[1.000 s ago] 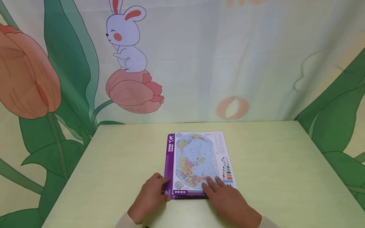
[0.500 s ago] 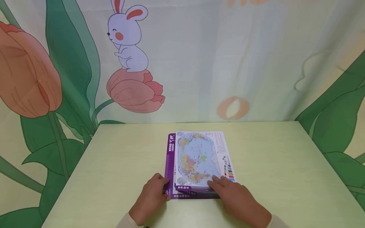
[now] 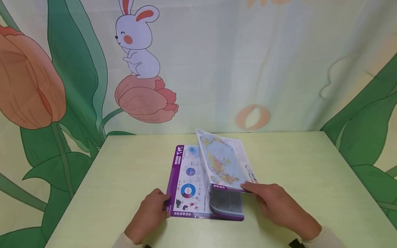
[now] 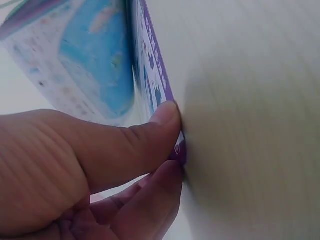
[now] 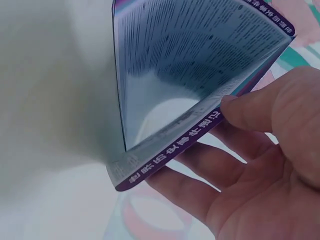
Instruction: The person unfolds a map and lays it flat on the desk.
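A folded world map (image 3: 221, 162) with purple borders lies partly opened on the table. Its lower left panel (image 3: 189, 203), printed with round charts, is flat on the tabletop. My left hand (image 3: 147, 213) pinches this panel's near left corner; the left wrist view shows the thumb (image 4: 145, 135) on the purple edge. My right hand (image 3: 279, 205) grips the near right corner of the raised upper panels, which tilt up off the lower one. In the right wrist view the thumb (image 5: 250, 107) presses on the panel edge, fingers beneath, and a text-covered panel (image 5: 175, 55) curves between the folds.
The pale wooden table (image 3: 307, 172) extends to both sides of the map. Behind its far edge hangs a curtain (image 3: 279, 69) printed with a rabbit, tulips and leaves.
My right hand went from lying on the map to gripping its upper panels, lifting them and moving right. The charts underneath came into view. My left hand shifted slightly left with its corner.
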A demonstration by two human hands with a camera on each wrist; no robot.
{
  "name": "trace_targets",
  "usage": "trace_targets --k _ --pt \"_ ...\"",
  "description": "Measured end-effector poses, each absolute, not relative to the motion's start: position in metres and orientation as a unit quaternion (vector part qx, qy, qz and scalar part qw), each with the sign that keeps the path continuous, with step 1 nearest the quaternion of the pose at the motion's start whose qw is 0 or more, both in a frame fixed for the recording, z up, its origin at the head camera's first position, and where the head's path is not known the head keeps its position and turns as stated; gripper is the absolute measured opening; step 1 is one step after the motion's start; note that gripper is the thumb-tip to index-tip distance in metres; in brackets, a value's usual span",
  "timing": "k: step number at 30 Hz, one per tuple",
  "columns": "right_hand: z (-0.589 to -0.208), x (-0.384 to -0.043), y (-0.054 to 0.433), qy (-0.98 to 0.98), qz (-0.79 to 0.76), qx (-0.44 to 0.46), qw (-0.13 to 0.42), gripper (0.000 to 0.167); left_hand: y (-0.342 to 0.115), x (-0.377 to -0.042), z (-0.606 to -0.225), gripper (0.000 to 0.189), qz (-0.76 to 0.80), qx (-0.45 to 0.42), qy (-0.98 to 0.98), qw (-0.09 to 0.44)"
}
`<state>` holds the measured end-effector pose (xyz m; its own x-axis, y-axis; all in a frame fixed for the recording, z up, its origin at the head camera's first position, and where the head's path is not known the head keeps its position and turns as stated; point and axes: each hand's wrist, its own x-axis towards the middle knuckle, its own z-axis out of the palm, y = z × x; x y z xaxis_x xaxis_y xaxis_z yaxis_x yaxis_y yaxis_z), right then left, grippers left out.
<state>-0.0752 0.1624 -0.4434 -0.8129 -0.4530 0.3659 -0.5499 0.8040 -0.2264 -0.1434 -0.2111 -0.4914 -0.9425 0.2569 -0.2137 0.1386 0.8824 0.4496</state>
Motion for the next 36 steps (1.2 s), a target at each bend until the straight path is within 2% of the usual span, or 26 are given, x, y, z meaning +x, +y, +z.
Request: trace_targets --k 12,24,36 --pt "-0.428 -0.059 0.21 -0.933 0.227 0.228 0.163 0.056 -0.242 -0.143 -0.491 0.057 0.187 0.061 0.969 0.151" --pt "-0.419 -0.019 0.276 -0.961 0.131 0.126 0.21 0.067 -0.271 -0.143 -0.496 0.058 0.212 0.01 0.962 0.171" --pt "-0.438 0.027 0.333 -0.976 0.063 0.016 0.21 0.046 -0.27 -0.145 -0.496 0.057 0.22 0.012 0.958 0.185"
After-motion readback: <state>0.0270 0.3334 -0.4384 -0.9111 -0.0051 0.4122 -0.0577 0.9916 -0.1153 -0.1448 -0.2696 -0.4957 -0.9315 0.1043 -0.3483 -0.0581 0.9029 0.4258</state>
